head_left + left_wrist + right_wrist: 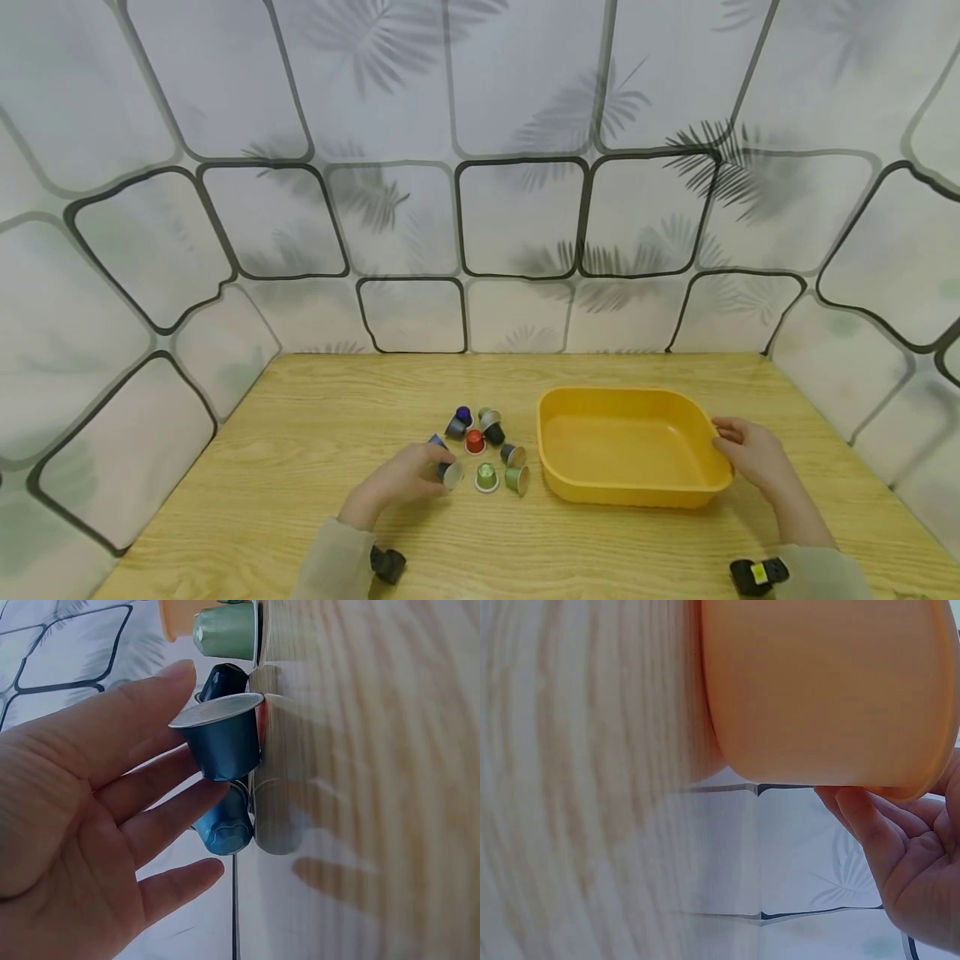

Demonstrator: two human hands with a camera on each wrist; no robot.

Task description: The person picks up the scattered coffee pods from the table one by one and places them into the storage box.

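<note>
A dark blue coffee capsule (225, 746) lies on its side on the table, its pale lid toward me in the head view. Around it, my left hand (405, 479) has its thumb on one side and loosely extended fingers on the other; whether they touch it I cannot tell. Just beyond lies another blue capsule (227, 825). My right hand (756, 454) grips the right rim of a yellow plastic tray (637, 493), with fingers (877, 832) beneath the rim. The tray's visible inside holds nothing.
Right of my left hand are a red capsule (475, 442), a standing green capsule (487, 476), a tipped green capsule (514, 478) and several darker ones. The wooden table (315, 417) meets a patterned curtain (517, 312) at the back.
</note>
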